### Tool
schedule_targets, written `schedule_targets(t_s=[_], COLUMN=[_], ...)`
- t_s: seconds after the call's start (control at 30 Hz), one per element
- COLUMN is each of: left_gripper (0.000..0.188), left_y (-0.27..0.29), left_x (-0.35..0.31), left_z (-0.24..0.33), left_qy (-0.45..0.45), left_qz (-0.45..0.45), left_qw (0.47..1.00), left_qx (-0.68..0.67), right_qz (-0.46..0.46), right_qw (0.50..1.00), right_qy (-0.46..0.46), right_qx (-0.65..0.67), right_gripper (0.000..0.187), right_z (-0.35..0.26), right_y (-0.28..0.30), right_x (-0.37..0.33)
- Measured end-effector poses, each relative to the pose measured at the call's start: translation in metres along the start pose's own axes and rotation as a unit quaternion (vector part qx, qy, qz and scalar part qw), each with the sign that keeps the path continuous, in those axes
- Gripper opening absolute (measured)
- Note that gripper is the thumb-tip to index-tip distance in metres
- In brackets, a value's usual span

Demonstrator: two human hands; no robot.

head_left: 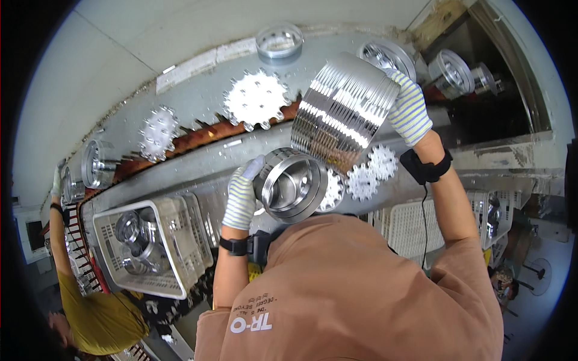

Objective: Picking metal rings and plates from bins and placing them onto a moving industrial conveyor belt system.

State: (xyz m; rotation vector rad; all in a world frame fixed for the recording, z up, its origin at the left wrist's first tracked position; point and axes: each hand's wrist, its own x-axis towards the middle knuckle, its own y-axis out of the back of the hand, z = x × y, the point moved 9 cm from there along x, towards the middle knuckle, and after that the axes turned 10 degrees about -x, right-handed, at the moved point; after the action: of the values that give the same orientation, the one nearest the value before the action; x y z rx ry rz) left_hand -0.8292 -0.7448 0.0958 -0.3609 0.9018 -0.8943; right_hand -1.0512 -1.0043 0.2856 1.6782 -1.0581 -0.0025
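My left hand [239, 201], in a striped glove, grips the left side of a short, open metal cylinder [294, 186]. Its thumb lies over the top edge, and the hollow inside faces me. Higher up and to the right, my right hand [409, 109], gloved alike, holds the right side of a large, shiny ribbed metal cylinder [343, 105]. That hand's fingers are partly hidden behind it. The big cylinder is tilted, its lower end close to the smaller one; I cannot tell whether they touch. White toothed discs [363, 180] lie just beneath.
A reddish chain conveyor [208, 135] runs across, with a toothed rack [256, 98] beside it. Metal rings [279, 42] stand along the far side. White crates [177, 253] sit nearer, the left one holding metal pieces. A co-worker in a yellow shirt [99, 322] reaches in at far left.
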Motion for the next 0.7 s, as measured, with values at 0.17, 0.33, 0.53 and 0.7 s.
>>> schedule_targets(t_s=[0.17, 0.33, 0.53, 0.7], left_gripper=[0.041, 0.057, 0.048, 0.067], left_y=[-0.023, -0.055, -0.065, -0.11], left_x=[-0.064, -0.094, -0.11, -0.131], left_z=[-0.004, -0.021, -0.064, -0.07], left_qy=[-0.049, -0.095, -0.116, -0.294], left_qz=[-0.019, -0.005, -0.003, 0.006], left_qw=[0.996, 0.989, 0.91, 0.922], left_qx=[-0.066, -0.111, -0.397, -0.253], right_qz=[0.001, -0.072, -0.308, -0.377], right_qw=[0.955, 0.921, 0.545, 0.334], right_qy=[-0.176, -0.214, -0.491, -0.511], right_qx=[0.238, 0.317, 0.606, 0.697], right_gripper=[0.033, 0.025, 0.046, 0.043], right_z=[0.087, 0.092, 0.046, 0.017], right_y=[-0.029, -0.034, -0.073, -0.079], right_x=[-0.077, -0.117, -0.2, -0.224])
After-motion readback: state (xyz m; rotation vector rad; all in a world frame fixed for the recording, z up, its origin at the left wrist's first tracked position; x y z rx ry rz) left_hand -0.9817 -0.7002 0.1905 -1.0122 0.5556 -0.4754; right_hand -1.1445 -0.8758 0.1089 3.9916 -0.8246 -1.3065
